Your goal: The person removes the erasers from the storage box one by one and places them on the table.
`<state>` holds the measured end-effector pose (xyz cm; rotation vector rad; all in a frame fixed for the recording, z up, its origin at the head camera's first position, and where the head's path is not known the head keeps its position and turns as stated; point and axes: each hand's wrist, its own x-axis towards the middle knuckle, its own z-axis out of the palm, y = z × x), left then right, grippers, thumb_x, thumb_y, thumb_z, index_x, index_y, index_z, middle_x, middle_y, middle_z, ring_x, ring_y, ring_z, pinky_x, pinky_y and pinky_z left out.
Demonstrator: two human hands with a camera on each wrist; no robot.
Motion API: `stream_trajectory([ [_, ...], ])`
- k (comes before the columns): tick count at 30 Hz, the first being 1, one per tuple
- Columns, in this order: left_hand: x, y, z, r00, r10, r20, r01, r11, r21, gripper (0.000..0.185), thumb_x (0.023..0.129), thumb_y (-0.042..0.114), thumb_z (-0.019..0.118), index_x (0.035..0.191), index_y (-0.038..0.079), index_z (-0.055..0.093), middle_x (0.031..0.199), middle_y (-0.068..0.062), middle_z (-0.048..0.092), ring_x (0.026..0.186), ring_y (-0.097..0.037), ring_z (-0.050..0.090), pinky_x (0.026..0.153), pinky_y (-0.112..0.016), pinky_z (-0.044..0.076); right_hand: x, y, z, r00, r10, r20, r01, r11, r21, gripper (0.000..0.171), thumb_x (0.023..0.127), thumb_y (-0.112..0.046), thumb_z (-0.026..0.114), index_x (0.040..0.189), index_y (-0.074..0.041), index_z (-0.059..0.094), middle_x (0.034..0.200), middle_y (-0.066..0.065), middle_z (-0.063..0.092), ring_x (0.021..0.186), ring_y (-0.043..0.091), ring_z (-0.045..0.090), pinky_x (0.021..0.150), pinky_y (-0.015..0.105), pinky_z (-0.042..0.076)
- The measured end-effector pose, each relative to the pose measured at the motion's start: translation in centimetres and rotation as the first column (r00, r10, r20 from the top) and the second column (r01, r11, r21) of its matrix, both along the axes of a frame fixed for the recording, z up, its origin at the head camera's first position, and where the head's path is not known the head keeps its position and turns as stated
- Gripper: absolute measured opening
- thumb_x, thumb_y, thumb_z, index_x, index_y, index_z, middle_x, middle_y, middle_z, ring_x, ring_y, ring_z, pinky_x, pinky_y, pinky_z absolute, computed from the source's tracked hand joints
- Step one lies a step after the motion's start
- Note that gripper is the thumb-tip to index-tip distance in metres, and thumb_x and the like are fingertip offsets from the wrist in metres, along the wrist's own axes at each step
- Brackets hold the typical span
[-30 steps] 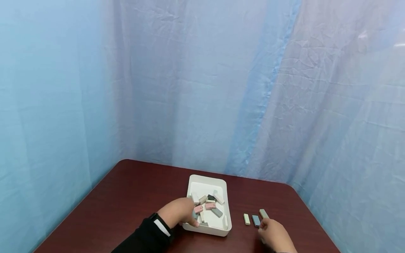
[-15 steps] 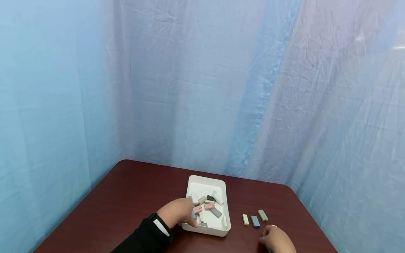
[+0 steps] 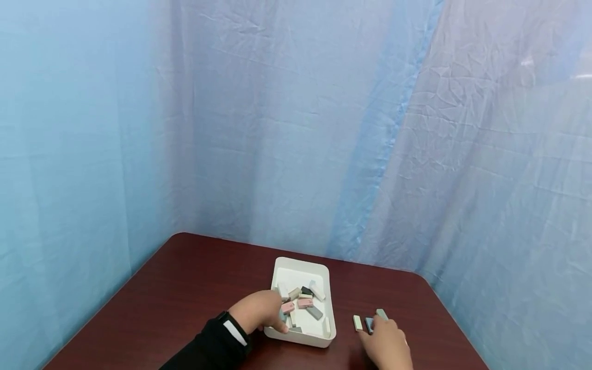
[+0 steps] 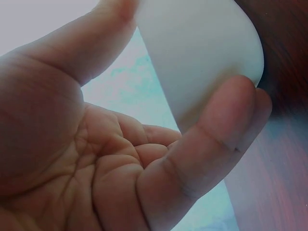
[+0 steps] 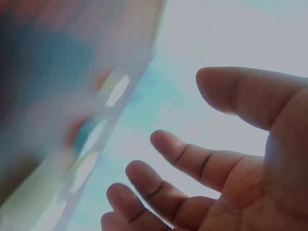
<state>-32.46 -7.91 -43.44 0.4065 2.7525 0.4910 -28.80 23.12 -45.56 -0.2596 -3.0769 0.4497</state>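
Right fingers (image 5: 144, 179) spread, palm (image 5: 245, 199) visible (right wrist only; head shows back (image 3: 389, 343)).

Free lane of tabletop (image 3: 346, 303) between two obstacles, the tray's raised wall (image 3: 322, 341) and a pale block (image 3: 357, 322)

- Before you is a dark red-brown table (image 3: 208, 277), its far corners rounded.
- Beyond it you see pale blue-violet fabric (image 3: 287, 128), wrinkled toward your right.
- At your upper right, a bright streak (image 3: 584, 76).

Tray (image 3: 309, 339) of smooth plastic, blocks (image 3: 305, 303) with matt faces, counter (image 3: 217, 272) of softly glossy wood, curtain (image 3: 296, 128) of creased, slightly shiny cloth, sleeve (image 3: 205, 345) of matt cloth
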Motion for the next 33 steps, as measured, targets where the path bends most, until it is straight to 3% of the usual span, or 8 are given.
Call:
stream_trajectory([
  [3,0.1,0.1,-0.2,1.0,0.001,-0.002,-0.001,1.0,-0.004,0.041,0.089,0.045,0.086,0.082,0.009,0.07,0.075,-0.005,0.063,0.056,-0.019,0.06,0.065,-0.035,0.051,0.2,-2.9,0.6,0.987,0.137,-0.085,-0.139,0.99,-0.009,0.03,0.092,-0.033,0.079,0.103,-0.007,0.07,0.095,0.012,0.063,0.086,0.033,0.062,0.073,0.053,0.053],
  [5,-0.1,0.0,-0.3,1.0,-0.002,-0.003,0.002,1.0,0.001,0.041,0.089,0.046,0.086,0.08,0.009,0.069,0.074,-0.005,0.063,0.055,-0.019,0.06,0.066,-0.035,0.05,-0.1,-4.9,1.1,0.971,0.225,-0.081,-0.229,0.972,-0.042,0.033,0.093,-0.03,0.08,0.115,-0.007,0.072,0.106,0.014,0.066,0.093,0.035,0.065,0.077,0.055,0.055],
  [10,-0.3,-0.1,-0.3,1.0,0.005,0.014,-0.005,1.0,0.001,0.04,0.09,0.046,0.085,0.083,0.009,0.07,0.075,-0.004,0.063,0.056,-0.018,0.059,0.067,-0.035,0.05,-0.8,-9.2,2.3,0.876,0.48,-0.037,-0.481,0.868,-0.127,0.025,0.099,-0.019,0.073,0.122,-0.009,0.075,0.12,0.015,0.07,0.108,0.038,0.069,0.082,0.055,0.057],
  [14,-0.4,-0.1,-0.4,1.0,-0.002,0.005,0.002,1.0,-0.017,0.041,0.089,0.047,0.085,0.079,0.011,0.069,0.073,-0.003,0.063,0.055,-0.018,0.058,0.065,-0.035,0.048,-1.6,-11.0,1.8,0.808,0.588,0.042,-0.582,0.806,-0.107,0.025,0.102,-0.01,0.067,0.124,-0.014,0.078,0.126,0.007,0.076,0.12,0.033,0.071,0.09,0.051,0.059],
  [18,-0.6,-0.1,-0.5,1.0,-0.007,-0.018,0.006,0.999,-0.034,0.044,0.088,0.049,0.086,0.074,0.012,0.068,0.07,-0.004,0.063,0.054,-0.017,0.057,0.063,-0.034,0.046,-2.4,-11.5,0.6,0.777,0.625,0.076,-0.621,0.78,-0.073,0.019,0.102,-0.014,0.069,0.117,-0.019,0.079,0.113,-0.001,0.078,0.102,0.019,0.074,0.082,0.04,0.059],
  [23,-0.7,0.0,-0.3,0.999,0.004,-0.034,-0.005,1.0,-0.031,0.045,0.087,0.049,0.087,0.071,0.012,0.067,0.07,-0.004,0.063,0.054,-0.017,0.06,0.059,-0.033,0.045,-3.3,-11.6,0.1,0.793,0.607,0.052,-0.601,0.793,-0.096,0.006,0.1,-0.025,0.074,0.105,-0.022,0.074,0.094,-0.007,0.073,0.076,0.009,0.062,0.069,0.033,0.05],
  [26,-0.7,-0.2,-0.2,0.999,0.006,-0.038,-0.007,1.0,-0.03,0.045,0.087,0.048,0.087,0.071,0.011,0.067,0.069,-0.004,0.063,0.053,-0.017,0.06,0.057,-0.032,0.045,-3.8,-12.1,0.0,0.817,0.574,0.057,-0.567,0.817,-0.106,0.015,0.097,-0.032,0.078,0.1,-0.02,0.069,0.085,-0.005,0.066,0.069,0.011,0.053,0.065,0.034,0.043],
  [33,-0.3,0.0,-0.2,1.0,0.004,0.0,-0.004,1.0,-0.013,0.041,0.09,0.046,0.085,0.079,0.011,0.069,0.072,-0.004,0.063,0.057,-0.018,0.062,0.06,-0.034,0.048,-4.5,-13.3,-0.8,0.859,0.507,0.077,-0.498,0.86,-0.11,0.039,0.095,-0.034,0.081,0.125,-0.012,0.069,0.115,0.006,0.075,0.099,0.026,0.071,0.082,0.048,0.057],
])
